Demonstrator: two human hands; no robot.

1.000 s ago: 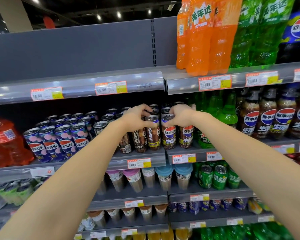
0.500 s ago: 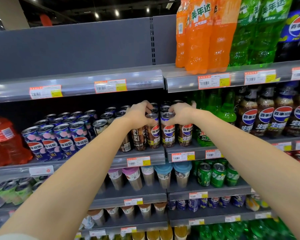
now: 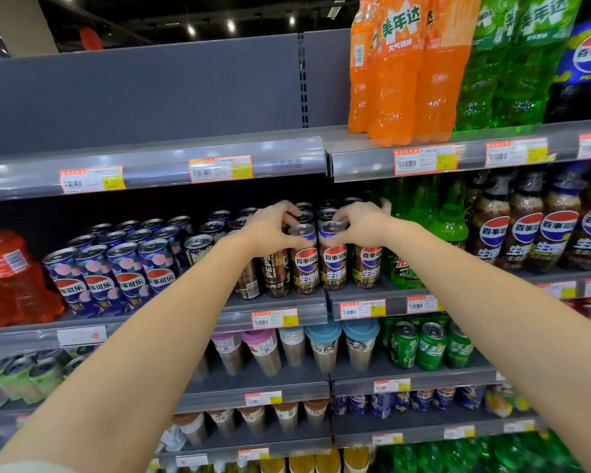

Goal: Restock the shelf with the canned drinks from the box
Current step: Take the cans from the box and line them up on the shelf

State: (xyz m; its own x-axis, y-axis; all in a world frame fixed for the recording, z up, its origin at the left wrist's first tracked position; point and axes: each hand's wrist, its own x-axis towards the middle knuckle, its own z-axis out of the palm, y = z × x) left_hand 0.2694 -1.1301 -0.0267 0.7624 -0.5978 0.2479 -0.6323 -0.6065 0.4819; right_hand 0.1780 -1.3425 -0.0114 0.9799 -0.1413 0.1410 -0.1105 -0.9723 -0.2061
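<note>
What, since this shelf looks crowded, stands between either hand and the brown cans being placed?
Nothing visible does. The left hand grips the top of the left brown can, and the right hand grips the top of the right brown can. Both cans stand at the front of the shelf.

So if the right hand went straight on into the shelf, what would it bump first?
Probably the next can standing right behind the front can that the right hand grips by its top. How close it is, I cannot tell.
</note>
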